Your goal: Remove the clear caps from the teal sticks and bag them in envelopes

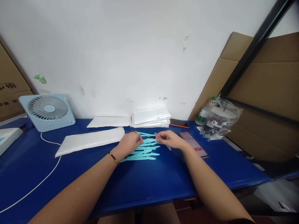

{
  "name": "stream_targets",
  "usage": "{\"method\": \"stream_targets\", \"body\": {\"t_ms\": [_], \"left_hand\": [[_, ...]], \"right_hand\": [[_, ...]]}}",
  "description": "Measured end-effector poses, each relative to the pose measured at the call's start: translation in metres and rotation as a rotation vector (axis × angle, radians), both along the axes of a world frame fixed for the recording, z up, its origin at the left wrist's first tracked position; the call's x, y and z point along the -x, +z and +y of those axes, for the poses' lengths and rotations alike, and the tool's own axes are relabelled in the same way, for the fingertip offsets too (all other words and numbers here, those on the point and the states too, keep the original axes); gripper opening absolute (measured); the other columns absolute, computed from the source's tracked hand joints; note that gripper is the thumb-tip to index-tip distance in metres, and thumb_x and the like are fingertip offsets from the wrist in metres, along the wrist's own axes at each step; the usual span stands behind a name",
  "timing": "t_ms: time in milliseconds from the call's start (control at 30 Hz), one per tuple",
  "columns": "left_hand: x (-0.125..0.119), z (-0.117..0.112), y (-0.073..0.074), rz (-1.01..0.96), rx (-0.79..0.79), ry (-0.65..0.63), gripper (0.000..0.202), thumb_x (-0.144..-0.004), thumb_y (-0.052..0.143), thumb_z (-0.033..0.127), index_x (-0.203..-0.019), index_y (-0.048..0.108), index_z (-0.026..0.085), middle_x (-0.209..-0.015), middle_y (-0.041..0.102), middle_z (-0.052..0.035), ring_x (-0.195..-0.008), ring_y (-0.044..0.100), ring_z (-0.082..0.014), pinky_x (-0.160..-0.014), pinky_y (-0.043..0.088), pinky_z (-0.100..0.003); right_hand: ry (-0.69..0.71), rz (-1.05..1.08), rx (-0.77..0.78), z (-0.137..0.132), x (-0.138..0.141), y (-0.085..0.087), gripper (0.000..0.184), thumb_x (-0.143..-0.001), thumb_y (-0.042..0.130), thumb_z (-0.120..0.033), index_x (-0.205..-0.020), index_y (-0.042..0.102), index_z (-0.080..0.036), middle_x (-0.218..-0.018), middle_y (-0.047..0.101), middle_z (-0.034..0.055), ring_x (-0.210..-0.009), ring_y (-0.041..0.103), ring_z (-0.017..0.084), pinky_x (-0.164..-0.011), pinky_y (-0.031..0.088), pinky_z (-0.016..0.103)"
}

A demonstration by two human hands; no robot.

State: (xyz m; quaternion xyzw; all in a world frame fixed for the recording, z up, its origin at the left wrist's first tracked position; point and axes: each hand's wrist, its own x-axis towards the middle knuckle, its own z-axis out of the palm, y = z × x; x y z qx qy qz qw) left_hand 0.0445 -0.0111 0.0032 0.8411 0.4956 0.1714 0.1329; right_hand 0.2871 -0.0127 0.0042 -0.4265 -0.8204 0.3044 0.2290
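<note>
Several slim turquoise sticks, shaped like eyebrow razors [146, 158], lie in a loose row across the blue table, some crossing others. My left hand [130, 142] is closed in a pinch at the left end of one turquoise eyebrow razor [150, 141] near the top of the row. At that razor's other end, the fingertips of my right hand [170, 139] are pinched together. Small translucent pieces show by the right fingers, one [168, 147] just below that hand. My fingers partly hide the held razor and some of the others.
Left of my hands lies a long white padded packet [91, 141], with another flat packet [109, 121] behind it. A white packet stack [151, 116] stands by the wall. Right are two phones [192, 143] [179, 123], a bottle [202, 115] and a bagged cup [221, 119]. A corded blue fan [49, 112] stands left.
</note>
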Motion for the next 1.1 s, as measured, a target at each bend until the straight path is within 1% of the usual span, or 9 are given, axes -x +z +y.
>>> {"method": "stream_targets", "body": {"t_ms": [133,200,300,367,533,767,867,1033,1100], "left_hand": [[-0.004,0.003,0.000,0.023,-0.054,-0.034,0.020,-0.080,0.050,0.033,-0.073,0.064,0.020,-0.081,0.066,-0.0022,-0.070,0.059,-0.0160,-0.059,0.039,-0.025],[-0.005,0.006,0.000,0.029,-0.091,-0.004,0.022,-0.082,0.049,0.034,-0.074,0.064,0.020,-0.084,0.067,-0.0032,-0.074,0.060,-0.0170,-0.063,0.040,-0.026],[-0.003,0.012,-0.003,0.011,-0.116,0.049,0.023,-0.081,0.051,0.038,-0.088,0.064,0.021,-0.093,0.067,-0.0039,-0.083,0.060,-0.0192,-0.067,0.042,-0.027],[0.001,0.015,-0.005,0.009,-0.105,0.039,0.027,-0.079,0.054,0.042,-0.093,0.063,0.022,-0.096,0.066,-0.0036,-0.086,0.060,-0.0199,-0.068,0.043,-0.027],[0.009,0.019,-0.012,0.047,-0.011,-0.039,0.027,-0.073,0.057,0.048,-0.085,0.065,0.025,-0.093,0.065,-0.0008,-0.083,0.060,-0.0188,-0.063,0.043,-0.026],[0.008,0.020,-0.012,0.005,0.175,0.008,0.021,-0.074,0.054,0.041,-0.076,0.063,0.022,-0.077,0.068,-0.0010,-0.069,0.060,-0.0166,-0.054,0.040,-0.024],[0.007,0.021,-0.011,-0.002,0.161,0.021,0.019,-0.076,0.051,0.037,-0.074,0.062,0.021,-0.076,0.068,-0.0017,-0.069,0.060,-0.0168,-0.054,0.040,-0.023],[0.010,0.024,-0.010,-0.028,0.096,0.045,0.023,-0.081,0.046,0.039,-0.077,0.059,0.021,-0.075,0.065,-0.0020,-0.070,0.059,-0.0178,-0.056,0.039,-0.025],[0.011,0.023,-0.010,-0.065,0.101,0.047,0.025,-0.083,0.042,0.041,-0.081,0.057,0.021,-0.076,0.065,-0.0021,-0.069,0.058,-0.0176,-0.057,0.039,-0.026]], "right_hand": [[-0.009,-0.012,-0.069,0.001,0.012,-0.006,0.022,-0.083,0.050,-0.029,-0.091,0.066,-0.017,-0.068,0.059,0.0006,-0.059,0.049,0.010,-0.054,0.037,0.021],[-0.057,-0.019,-0.112,0.005,0.015,-0.008,0.021,-0.083,0.050,-0.028,-0.092,0.066,-0.017,-0.071,0.061,0.0009,-0.059,0.050,0.010,-0.054,0.037,0.021],[-0.160,-0.062,-0.212,0.009,0.008,-0.008,0.018,-0.080,0.052,-0.023,-0.088,0.067,-0.018,-0.077,0.064,0.0020,-0.063,0.053,0.011,-0.059,0.039,0.022],[-0.185,-0.123,-0.261,0.010,-0.001,-0.006,0.015,-0.077,0.054,-0.021,-0.082,0.068,-0.018,-0.080,0.065,0.0026,-0.066,0.054,0.011,-0.061,0.040,0.022],[-0.126,-0.281,-0.183,0.007,-0.015,-0.004,0.013,-0.066,0.067,-0.025,-0.077,0.069,-0.018,-0.073,0.064,0.0012,-0.063,0.055,0.012,-0.057,0.038,0.021],[-0.121,-0.315,-0.183,0.007,-0.011,-0.006,0.008,-0.063,0.058,-0.013,-0.066,0.065,-0.017,-0.070,0.065,0.0011,-0.062,0.056,0.012,-0.058,0.038,0.021],[-0.144,-0.238,-0.187,0.008,-0.013,-0.005,0.009,-0.066,0.055,-0.015,-0.070,0.063,-0.017,-0.072,0.064,0.0011,-0.063,0.055,0.012,-0.059,0.039,0.022],[-0.161,-0.009,-0.036,0.007,-0.012,-0.004,0.013,-0.079,0.048,-0.023,-0.084,0.058,-0.017,-0.069,0.060,0.0002,-0.058,0.056,0.011,-0.055,0.041,0.021],[-0.157,0.038,-0.021,0.006,-0.009,-0.004,0.016,-0.081,0.048,-0.026,-0.087,0.058,-0.017,-0.070,0.061,0.0010,-0.059,0.056,0.011,-0.055,0.042,0.021]]}}
